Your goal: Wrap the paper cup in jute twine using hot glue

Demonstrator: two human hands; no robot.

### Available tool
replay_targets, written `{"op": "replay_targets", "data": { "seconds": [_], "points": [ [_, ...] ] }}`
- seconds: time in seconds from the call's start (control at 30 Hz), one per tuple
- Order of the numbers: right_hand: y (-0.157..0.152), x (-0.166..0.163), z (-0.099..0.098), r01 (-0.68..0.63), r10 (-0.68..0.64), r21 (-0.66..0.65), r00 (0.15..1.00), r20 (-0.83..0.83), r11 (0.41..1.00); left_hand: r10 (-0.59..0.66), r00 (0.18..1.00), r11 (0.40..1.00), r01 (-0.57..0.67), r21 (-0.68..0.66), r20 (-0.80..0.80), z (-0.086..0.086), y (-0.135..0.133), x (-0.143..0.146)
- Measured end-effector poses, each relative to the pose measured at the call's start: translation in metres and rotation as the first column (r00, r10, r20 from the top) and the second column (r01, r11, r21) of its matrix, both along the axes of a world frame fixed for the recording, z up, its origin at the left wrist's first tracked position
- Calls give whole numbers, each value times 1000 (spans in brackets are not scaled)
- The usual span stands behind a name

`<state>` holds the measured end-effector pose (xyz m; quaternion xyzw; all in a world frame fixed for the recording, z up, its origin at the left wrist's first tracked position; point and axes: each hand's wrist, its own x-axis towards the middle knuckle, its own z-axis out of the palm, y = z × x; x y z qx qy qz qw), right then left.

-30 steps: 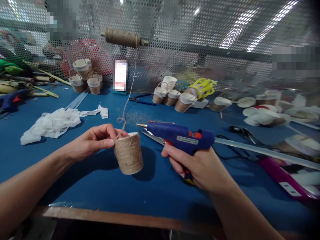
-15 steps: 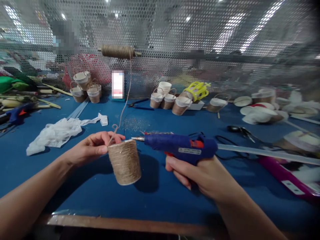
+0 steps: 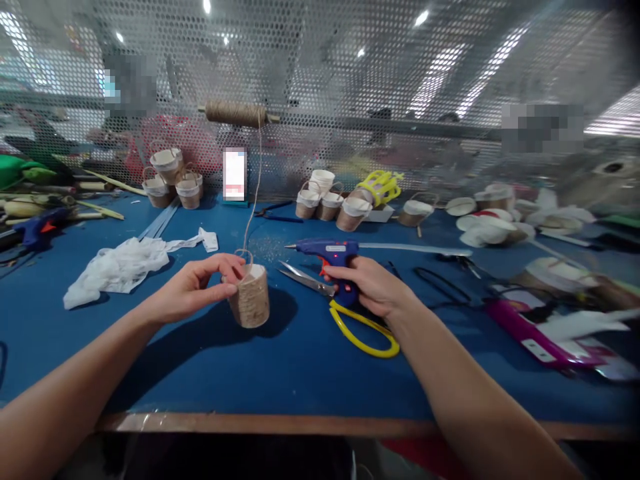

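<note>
My left hand [image 3: 200,288] pinches the rim of a small cup wrapped in jute twine [image 3: 249,297], held just above the blue table [image 3: 280,373]. A strand of twine [image 3: 254,193] runs from the cup up to a spool [image 3: 235,113] on the mesh screen. My right hand [image 3: 370,287] grips the handle of a blue glue gun [image 3: 327,252], its nozzle pointing left, low over the table. Yellow-handled scissors [image 3: 345,317] lie right under that hand.
Finished twine cups [image 3: 330,203] stand at the back middle, more [image 3: 170,177] at the back left. A white plastic bag [image 3: 123,261] lies left. A second glue gun [image 3: 35,227] is far left. Black scissors, a pink package [image 3: 537,333] and white cups crowd the right.
My right hand has moved the glue gun away from me and down toward the table, uncovering the yellow scissors. The cup has moved slightly farther off in my left hand.
</note>
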<state>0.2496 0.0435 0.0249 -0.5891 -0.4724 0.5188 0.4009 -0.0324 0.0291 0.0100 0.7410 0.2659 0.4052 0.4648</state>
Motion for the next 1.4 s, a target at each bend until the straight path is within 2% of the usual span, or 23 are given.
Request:
{"op": "replay_targets", "data": {
  "seconds": [0.13,0.33,0.47,0.6,0.7,0.8,0.83,0.87,0.9,0.97,1.07,1.17,1.23,1.4],
  "points": [
    [18,4,-4,77,-77,4,984,158,997,62,994,974,-42,221,-84,4,-4,3],
    [40,8,-12,78,-51,-39,880,472,996,179,965,846,-51,531,-193,9,-11,6],
    [54,6,-21,93,-43,-42,753,657,995,228,945,777,-30,629,-236,7,-12,8],
    [53,-2,-18,36,-72,63,621,781,997,231,940,770,-19,638,-251,7,-12,9],
    [35,-17,-2,-117,-84,192,603,793,974,193,950,804,-10,595,-244,7,-13,9],
    [8,-40,18,-396,62,274,656,752,876,112,966,856,24,517,-231,9,-14,9],
    [0,-48,24,-508,151,302,671,726,807,82,970,876,39,481,-228,9,-14,9],
    [-6,-55,28,-632,268,387,694,668,672,52,972,897,54,439,-228,9,-14,9],
    [-11,-62,32,-703,363,410,675,643,581,27,973,918,66,390,-229,10,-15,9],
    [-15,-70,36,-781,454,409,614,646,472,-17,973,957,82,277,-230,10,-16,9],
    [-15,-73,36,-815,437,372,559,705,444,-69,975,991,92,100,-211,10,-17,9],
    [-18,-67,37,-807,385,389,563,731,444,-95,984,995,88,-48,-152,9,-17,9],
    [-23,-64,38,-789,357,390,578,734,476,-97,989,989,83,-123,-112,8,-17,9],
    [-40,-59,36,-699,318,377,649,691,608,-100,994,969,85,-232,-53,7,-16,9]
  ]
}}
